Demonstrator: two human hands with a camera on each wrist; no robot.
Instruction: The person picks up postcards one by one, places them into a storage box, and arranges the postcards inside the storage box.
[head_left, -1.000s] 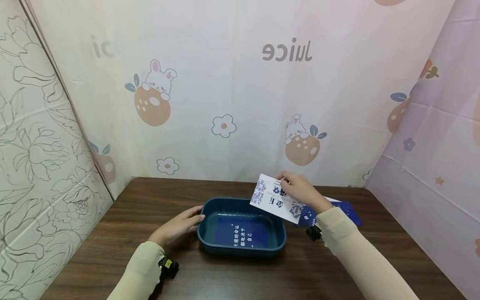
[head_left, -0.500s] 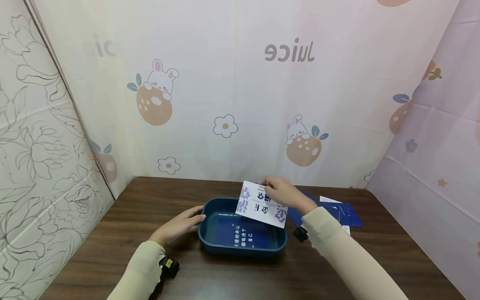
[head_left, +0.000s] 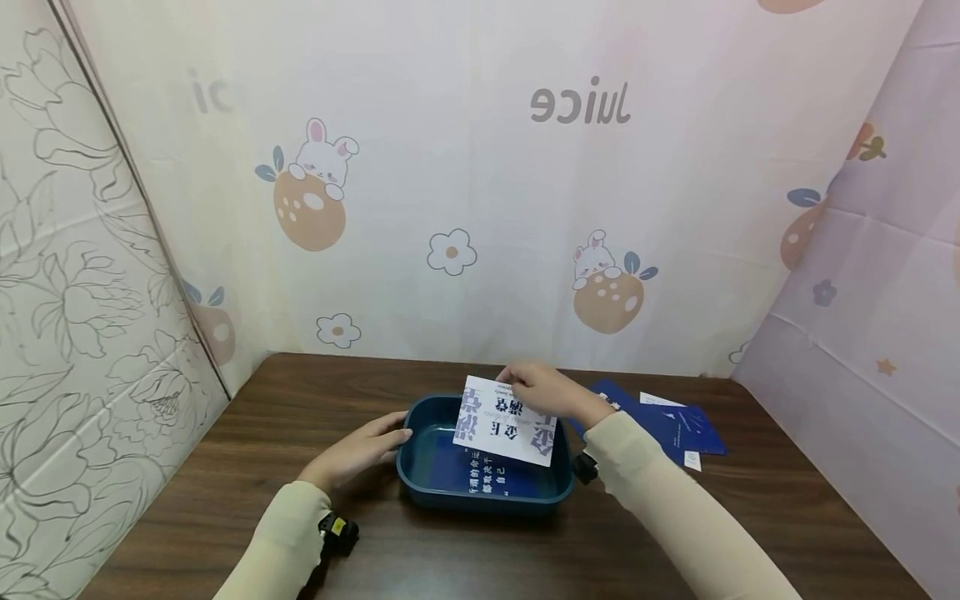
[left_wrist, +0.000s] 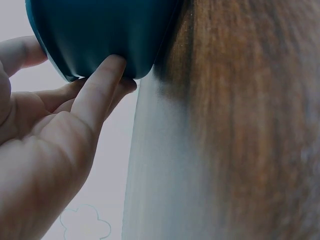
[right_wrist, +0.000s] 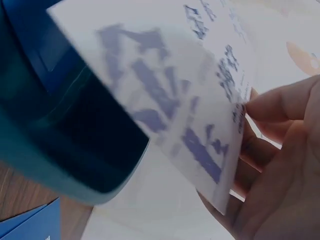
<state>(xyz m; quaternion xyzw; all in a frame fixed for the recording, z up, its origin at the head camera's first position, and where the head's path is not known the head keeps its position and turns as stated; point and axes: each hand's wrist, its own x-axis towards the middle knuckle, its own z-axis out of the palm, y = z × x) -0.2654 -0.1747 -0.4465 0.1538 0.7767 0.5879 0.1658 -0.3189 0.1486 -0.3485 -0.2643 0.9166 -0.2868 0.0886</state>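
A dark teal rectangular basin (head_left: 486, 500) stands on the table, with a blue card (head_left: 450, 468) printed with white characters lying inside. At its left end my left hand (head_left: 360, 450) grips the rim; the left wrist view shows fingers (left_wrist: 102, 87) against the basin's outer wall (left_wrist: 110, 30). Above the basin's right part, my right hand (head_left: 551, 390) pinches a white card (head_left: 498, 425) with purple and black characters by its far edge. This card is tilted and covers part of the blue card. In the right wrist view, the thumb presses the card's printed face (right_wrist: 150, 75), with fingers behind it.
Several blue and white cards (head_left: 678, 427) lie overlapping on the table to the right of the basin, partly behind my right forearm. A patterned curtain (head_left: 450, 167) hangs along the table's back edge, with more fabric at both sides.
My right hand has carried the white card left and slightly down, from beside the basin to over it. More of the cards on the right now show. My left hand has stayed put.
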